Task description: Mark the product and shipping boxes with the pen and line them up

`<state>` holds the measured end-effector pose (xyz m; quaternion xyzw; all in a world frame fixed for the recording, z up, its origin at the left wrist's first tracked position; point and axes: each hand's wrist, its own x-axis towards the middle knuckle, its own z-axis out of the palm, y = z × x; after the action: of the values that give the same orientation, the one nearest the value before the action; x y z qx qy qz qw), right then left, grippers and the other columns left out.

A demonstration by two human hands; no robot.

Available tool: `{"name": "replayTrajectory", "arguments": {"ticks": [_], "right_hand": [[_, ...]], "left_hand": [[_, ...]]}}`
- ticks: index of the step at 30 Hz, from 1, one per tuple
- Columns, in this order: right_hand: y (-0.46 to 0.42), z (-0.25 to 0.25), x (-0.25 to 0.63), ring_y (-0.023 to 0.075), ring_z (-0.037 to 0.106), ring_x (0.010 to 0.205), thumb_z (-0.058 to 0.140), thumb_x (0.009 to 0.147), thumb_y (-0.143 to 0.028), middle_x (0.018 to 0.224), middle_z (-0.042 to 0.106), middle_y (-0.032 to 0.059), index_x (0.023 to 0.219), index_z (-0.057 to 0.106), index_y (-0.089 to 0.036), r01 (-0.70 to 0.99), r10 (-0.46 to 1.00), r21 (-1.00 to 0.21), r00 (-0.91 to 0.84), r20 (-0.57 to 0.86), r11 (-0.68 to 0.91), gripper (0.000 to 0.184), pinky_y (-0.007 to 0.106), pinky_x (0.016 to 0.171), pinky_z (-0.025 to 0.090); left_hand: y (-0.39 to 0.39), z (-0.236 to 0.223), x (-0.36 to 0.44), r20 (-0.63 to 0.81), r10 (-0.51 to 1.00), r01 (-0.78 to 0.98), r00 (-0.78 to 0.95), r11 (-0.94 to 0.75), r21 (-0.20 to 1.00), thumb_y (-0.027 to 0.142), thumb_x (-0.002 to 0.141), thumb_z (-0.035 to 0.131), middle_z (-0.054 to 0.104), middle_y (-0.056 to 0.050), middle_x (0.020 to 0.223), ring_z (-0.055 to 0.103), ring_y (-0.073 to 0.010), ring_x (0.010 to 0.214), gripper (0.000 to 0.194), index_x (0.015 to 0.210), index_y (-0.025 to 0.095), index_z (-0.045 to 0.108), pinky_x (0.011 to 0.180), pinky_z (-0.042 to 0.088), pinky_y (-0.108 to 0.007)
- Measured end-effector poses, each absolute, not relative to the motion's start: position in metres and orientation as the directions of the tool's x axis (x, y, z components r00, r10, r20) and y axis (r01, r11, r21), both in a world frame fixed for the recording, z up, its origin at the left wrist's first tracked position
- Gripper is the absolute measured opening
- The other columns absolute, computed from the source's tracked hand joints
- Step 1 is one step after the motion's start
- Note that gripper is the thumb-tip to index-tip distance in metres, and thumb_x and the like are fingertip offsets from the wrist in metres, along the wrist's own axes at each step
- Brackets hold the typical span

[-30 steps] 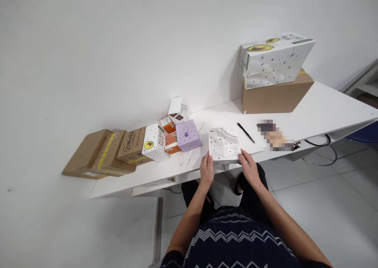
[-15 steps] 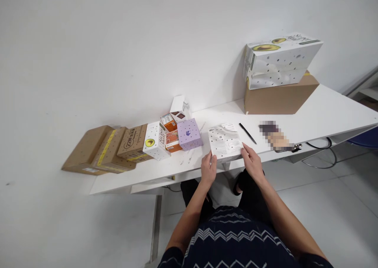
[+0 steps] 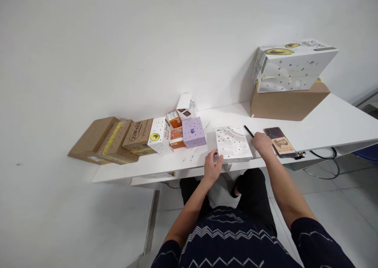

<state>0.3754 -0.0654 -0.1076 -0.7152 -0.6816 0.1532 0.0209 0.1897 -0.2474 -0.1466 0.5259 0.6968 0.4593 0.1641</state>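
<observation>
A flat white box [image 3: 233, 144] printed with small dots, text and a barcode lies near the table's front edge. My left hand [image 3: 213, 166] grips its near left corner, thumb against the front and fingers along the left side. To the right of the box, my right hand [image 3: 262, 143] has its fingers closed around the near end of a black pen [image 3: 248, 130]. The pen's far end still touches or hovers just over the tabletop; I cannot tell which. My fingertips on that hand are hidden from above. A phone [image 3: 280, 142] in a picture case lies just right of this hand.
Left of the white box stand a purple box [image 3: 194, 132], orange boxes [image 3: 176, 137], an avocado-print box [image 3: 159, 136] and several brown cartons [image 3: 138, 136]. A large white avocado box [image 3: 295, 69] sits on a brown carton [image 3: 276, 106] at the back right. Cables [image 3: 323, 158] hang beyond the table edge.
My right hand has let go of the white box and moved right onto the pen. The box now lies flat on the table, with my left hand still at its corner. The view has shifted slightly.
</observation>
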Motion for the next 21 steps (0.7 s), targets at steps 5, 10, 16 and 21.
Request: {"name": "replayTrajectory", "arguments": {"ticks": [5, 10, 16, 21], "right_hand": [[-0.067, -0.086, 0.378, 0.0257, 0.067, 0.074, 0.052, 0.079, -0.027, 0.079, 0.07, 0.0169, 0.087, 0.062, -0.012, 0.819, 0.998, -0.573, 0.047, 0.033, -0.019, 0.02, 0.037, 0.071, 0.05], [-0.078, -0.058, 0.355, 0.0136, 0.059, 0.052, 0.053, 0.07, -0.026, 0.066, 0.065, 0.0008, 0.076, 0.048, -0.021, 0.181, 0.992, -0.976, -0.052, 0.117, 0.124, 0.009, 0.026, 0.052, 0.049], [-0.079, -0.078, 0.311, 0.0114, 0.053, 0.052, 0.049, 0.071, -0.029, 0.063, 0.061, -0.0016, 0.078, 0.054, -0.021, -0.073, 0.966, -0.991, -0.228, 0.122, 0.108, 0.012, 0.025, 0.051, 0.044], [-0.08, -0.096, 0.306, 0.012, 0.053, 0.059, 0.054, 0.069, -0.028, 0.066, 0.059, -0.0024, 0.08, 0.057, -0.02, 0.039, 0.964, -0.984, -0.212, 0.16, 0.172, 0.013, 0.025, 0.058, 0.044]], "left_hand": [[-0.235, -0.129, 0.185, 0.498, 0.798, 0.686, -0.34, -0.152, 0.712, 0.039, 0.089, 0.048, 0.062, -0.01, 0.103, 0.058, -0.0204, 0.102, 0.028, 0.105, 0.019, 0.059, 0.089, 0.048, -0.038], [-0.205, -0.105, 0.197, 0.631, 0.773, 0.809, -0.072, -0.325, 0.49, 0.026, 0.089, 0.047, 0.064, -0.004, 0.08, 0.058, -0.0168, 0.084, 0.02, 0.075, 0.021, 0.061, 0.083, 0.047, -0.034], [-0.178, -0.107, 0.216, 0.566, 0.823, 0.899, 0.053, -0.287, 0.332, 0.024, 0.085, 0.051, 0.061, -0.01, 0.098, 0.053, -0.0231, 0.099, 0.016, 0.091, 0.018, 0.065, 0.088, 0.046, -0.038], [-0.178, -0.111, 0.216, 0.513, 0.857, 0.924, 0.038, -0.225, 0.308, 0.026, 0.085, 0.052, 0.058, -0.011, 0.107, 0.05, -0.0253, 0.105, 0.021, 0.1, 0.017, 0.065, 0.091, 0.045, -0.039]]}}
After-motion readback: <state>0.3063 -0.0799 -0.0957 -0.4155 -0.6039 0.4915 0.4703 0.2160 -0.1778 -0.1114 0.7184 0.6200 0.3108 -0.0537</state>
